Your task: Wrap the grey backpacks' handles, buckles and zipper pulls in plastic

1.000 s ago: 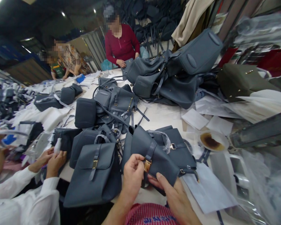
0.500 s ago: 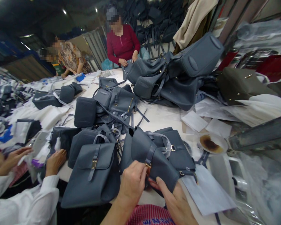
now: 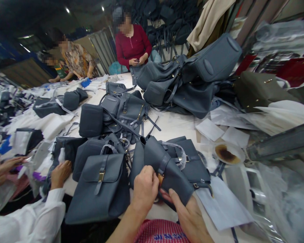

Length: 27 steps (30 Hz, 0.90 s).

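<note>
My left hand (image 3: 145, 189) and my right hand (image 3: 183, 216) both grip a slate-blue leather backpack (image 3: 171, 177), tilted up off the table. Its flap strap (image 3: 164, 163) runs down toward my left hand, and a gold buckle (image 3: 160, 179) shows only as a sliver beside my left fingers. The rest of the buckle is hidden. Below my hands, a matching backpack (image 3: 98, 192) lies flat on the left, and another (image 3: 192, 168) lies on the right.
Several more backpacks cover the white table (image 3: 176, 125), with a tall heap at the back right. Loose paper sheets (image 3: 224, 206) lie at right, near a stained saucer (image 3: 228, 153). A co-worker's white-sleeved hand (image 3: 60, 173) is at left; other people work beyond.
My left hand has moved up over the buckle, hiding most of it. The co-worker's white-sleeved hands have shifted at the left edge.
</note>
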{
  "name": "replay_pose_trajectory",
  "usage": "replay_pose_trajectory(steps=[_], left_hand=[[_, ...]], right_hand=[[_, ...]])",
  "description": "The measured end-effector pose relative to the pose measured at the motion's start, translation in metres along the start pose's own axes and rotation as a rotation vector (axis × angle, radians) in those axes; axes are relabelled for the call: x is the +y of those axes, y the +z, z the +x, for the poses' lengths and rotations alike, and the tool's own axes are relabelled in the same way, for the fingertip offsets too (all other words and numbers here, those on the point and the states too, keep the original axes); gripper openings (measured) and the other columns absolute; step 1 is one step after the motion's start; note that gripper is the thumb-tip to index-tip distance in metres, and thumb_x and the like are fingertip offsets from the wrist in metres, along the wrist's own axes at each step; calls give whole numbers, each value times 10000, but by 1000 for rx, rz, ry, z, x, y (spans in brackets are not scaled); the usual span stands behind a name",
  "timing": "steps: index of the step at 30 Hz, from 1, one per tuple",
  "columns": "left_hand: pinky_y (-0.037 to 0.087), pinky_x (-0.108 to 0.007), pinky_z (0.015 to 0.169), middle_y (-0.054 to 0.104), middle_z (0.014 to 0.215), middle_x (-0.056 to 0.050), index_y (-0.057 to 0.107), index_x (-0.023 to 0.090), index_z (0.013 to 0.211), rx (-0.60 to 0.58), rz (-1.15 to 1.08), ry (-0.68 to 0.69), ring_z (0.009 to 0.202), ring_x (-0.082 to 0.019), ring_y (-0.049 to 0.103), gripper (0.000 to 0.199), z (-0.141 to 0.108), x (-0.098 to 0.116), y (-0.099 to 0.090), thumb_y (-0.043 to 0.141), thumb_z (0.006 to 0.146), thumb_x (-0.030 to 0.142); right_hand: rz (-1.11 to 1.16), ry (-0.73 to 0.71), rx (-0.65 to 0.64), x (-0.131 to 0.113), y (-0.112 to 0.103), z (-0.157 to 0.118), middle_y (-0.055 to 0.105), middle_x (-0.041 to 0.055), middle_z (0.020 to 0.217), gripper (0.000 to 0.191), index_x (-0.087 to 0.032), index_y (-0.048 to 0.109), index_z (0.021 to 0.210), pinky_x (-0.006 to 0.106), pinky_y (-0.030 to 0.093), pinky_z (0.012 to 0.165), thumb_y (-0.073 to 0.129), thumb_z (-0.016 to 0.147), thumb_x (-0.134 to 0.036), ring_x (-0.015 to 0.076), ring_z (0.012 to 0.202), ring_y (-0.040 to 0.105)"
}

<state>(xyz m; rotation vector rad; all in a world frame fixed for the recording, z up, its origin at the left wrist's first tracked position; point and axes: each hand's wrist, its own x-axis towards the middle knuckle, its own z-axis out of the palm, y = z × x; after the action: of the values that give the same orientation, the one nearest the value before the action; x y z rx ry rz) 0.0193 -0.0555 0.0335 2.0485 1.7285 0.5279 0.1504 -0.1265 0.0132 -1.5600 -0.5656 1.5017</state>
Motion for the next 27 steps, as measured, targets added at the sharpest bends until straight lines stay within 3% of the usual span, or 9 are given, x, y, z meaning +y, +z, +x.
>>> replay_pose_trajectory(steps=[6,11,13,17,19,21,23,25,27], left_hand=[[354,-198,492,446,588,43,445,204,653,15,-226,-60,509,-107,459,230,-18,-13,-9,421,879,170],[457,-268,767,601,859,-63,527,194,767,36,-385,257,921,-194,592,179,-31,-7,-23,421,907,160],[459,-273,778,617,864,-67,523,194,817,-44,-457,249,892,-183,602,176,-31,0,-28,389,931,182],[383,-208,531,491,572,43,459,208,750,-431,-605,-117,517,-110,471,217,-36,0,-43,409,941,299],[355,-206,502,462,520,52,456,206,692,-580,-513,-189,488,-111,446,234,-43,-13,-54,452,904,305],[411,-221,606,581,648,-2,510,194,689,-534,-300,-112,624,-140,546,217,-52,-35,-64,425,882,246],[446,-262,760,667,911,-58,589,196,789,-458,-100,-13,857,-187,609,221,-63,-57,-69,379,847,163],[462,-294,778,685,921,-63,617,208,811,-464,83,-15,866,-211,624,230,-76,-77,-68,392,837,167],[483,-314,759,685,773,-49,622,214,748,-480,215,-69,757,-213,634,246,-90,-91,-62,405,864,205]], right_hand=[[425,65,-2,-12,4,2,781,115,942,573,-123,589,1165,483,578,885,767,720,-437,329,918,735],[509,110,-19,-17,6,6,771,141,990,705,-85,481,1285,460,594,872,802,710,-336,327,928,733],[484,126,-11,-19,7,6,773,139,976,688,-93,480,1279,435,600,865,797,720,-340,321,944,729],[530,110,41,-28,5,6,782,87,899,669,-129,525,1224,401,624,796,838,658,-301,314,907,739],[577,115,46,-36,-3,5,780,71,880,611,-141,591,1128,397,632,744,866,596,-261,313,850,749],[585,172,9,-47,-15,5,779,82,828,461,-134,663,964,396,631,712,871,572,-261,307,779,753],[594,210,-71,-64,-29,8,779,124,856,365,-137,706,873,401,620,732,830,621,-370,304,791,750],[623,129,-169,-83,-41,13,744,178,1065,508,-151,729,957,422,590,827,678,718,-596,321,975,715],[629,-67,-236,-99,-49,22,625,170,1315,718,-196,675,1162,472,526,945,473,767,-760,332,1209,588]])
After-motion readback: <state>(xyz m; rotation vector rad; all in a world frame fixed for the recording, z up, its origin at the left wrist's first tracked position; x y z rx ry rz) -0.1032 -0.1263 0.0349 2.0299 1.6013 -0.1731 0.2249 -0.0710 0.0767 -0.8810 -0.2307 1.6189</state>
